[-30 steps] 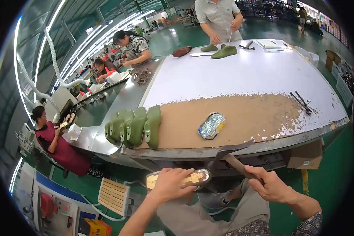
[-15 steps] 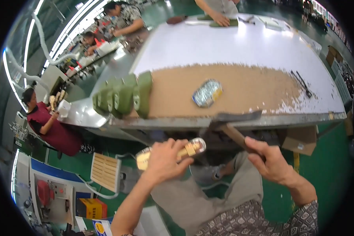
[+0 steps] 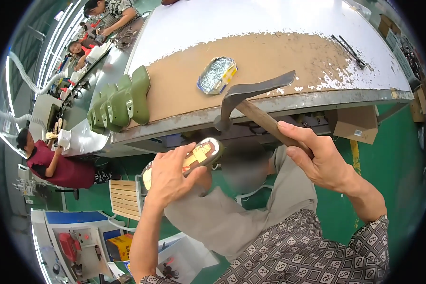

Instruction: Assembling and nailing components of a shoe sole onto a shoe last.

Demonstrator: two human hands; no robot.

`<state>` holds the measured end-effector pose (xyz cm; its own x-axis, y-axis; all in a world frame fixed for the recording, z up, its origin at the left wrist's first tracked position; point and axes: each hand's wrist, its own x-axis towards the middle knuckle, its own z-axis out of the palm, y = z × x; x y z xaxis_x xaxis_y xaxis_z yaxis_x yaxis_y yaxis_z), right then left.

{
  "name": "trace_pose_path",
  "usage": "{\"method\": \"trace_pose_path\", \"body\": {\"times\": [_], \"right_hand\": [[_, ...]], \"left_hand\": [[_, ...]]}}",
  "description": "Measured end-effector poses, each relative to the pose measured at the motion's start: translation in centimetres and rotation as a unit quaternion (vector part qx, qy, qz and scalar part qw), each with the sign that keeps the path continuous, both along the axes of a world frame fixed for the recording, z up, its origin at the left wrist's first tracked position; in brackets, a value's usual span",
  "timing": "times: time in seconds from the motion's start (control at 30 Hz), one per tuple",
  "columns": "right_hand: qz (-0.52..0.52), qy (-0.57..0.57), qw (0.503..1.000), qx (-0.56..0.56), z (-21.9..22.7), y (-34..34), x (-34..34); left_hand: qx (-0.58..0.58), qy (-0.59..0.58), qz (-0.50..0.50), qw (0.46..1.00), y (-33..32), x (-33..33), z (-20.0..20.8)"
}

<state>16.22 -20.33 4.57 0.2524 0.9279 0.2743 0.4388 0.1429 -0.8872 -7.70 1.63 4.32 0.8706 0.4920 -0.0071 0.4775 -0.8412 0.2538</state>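
My left hand (image 3: 171, 174) is wrapped over a shoe (image 3: 204, 154), its underside turned up. A yellowish patch and a pale rim show on that underside; my fingers hide its middle part. My right hand (image 3: 323, 161) grips the wooden handle of a hammer (image 3: 251, 92) with a dark, long, curved head. The hammer is raised up and to the right of the shoe, apart from it, its head overlapping the table's front edge in view. On the table beyond lies an opened packet of small silvery nails (image 3: 217, 75).
Several olive-green curved, shell-like pieces (image 3: 138, 97) stand at the left of the worktable (image 3: 288, 98). A dark slender tool (image 3: 350, 52) lies at its right. Beneath is a cardboard box (image 3: 357, 124). A slatted wooden seat (image 3: 124, 199) and a white bin (image 3: 189, 258) are at lower left. Co-workers sit along the left.
The view has shifted, so the table sits higher and further left. My right hand with the hammer has moved further from my left hand, which keeps hold of the shoe.
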Motion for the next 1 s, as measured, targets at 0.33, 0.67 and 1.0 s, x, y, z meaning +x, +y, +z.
{"method": "trace_pose_path", "body": {"times": [0.33,0.67,1.0], "right_hand": [[0.031,-0.052,0.998,0.034,3.0,1.0,-1.0],[0.059,-0.230,0.964,-0.119,3.2,3.1,-1.0],[0.078,-0.129,0.987,-0.060,2.7,2.9,-2.0]], "left_hand": [[0.028,-0.014,-0.013,0.999,-0.5,-0.2,-0.6],[0.054,-0.028,-0.034,0.998,-0.3,-0.2,-0.9],[0.068,-0.056,-0.036,0.995,-0.5,-0.3,-1.2]]}}
